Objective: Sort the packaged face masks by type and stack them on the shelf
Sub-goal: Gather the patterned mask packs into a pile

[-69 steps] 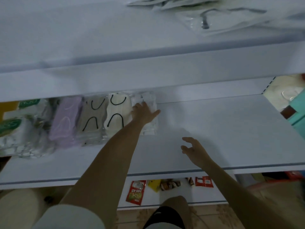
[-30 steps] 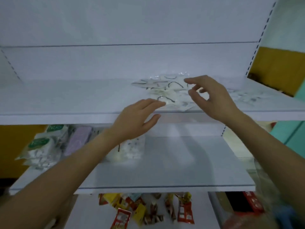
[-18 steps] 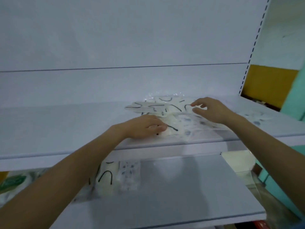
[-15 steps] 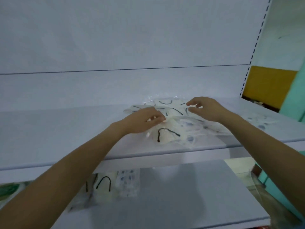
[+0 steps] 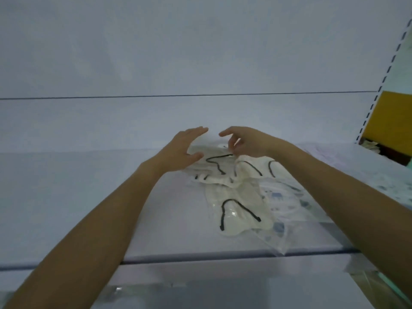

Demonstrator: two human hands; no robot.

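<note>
The white back panel filled the upper part of the view, with a slotted upright along its right edge. Below it, the white shelf carried the packaged face masks in a loose, overlapping pile right of centre, extending from mid-depth to the front lip. The nearest cream packet, with black ear loops, lay flat near the front edge, partly over the blue-patterned packets to its right. Both forearms reached over the front lip to the rear of the pile. The left hand was released, fingers straight and raised, with the thumb touching the left edge of a rear cream packet. The right hand hovered just beside it, fingers curled down onto the same packet; whether they pinched the wrapper could not be determined.
</note>
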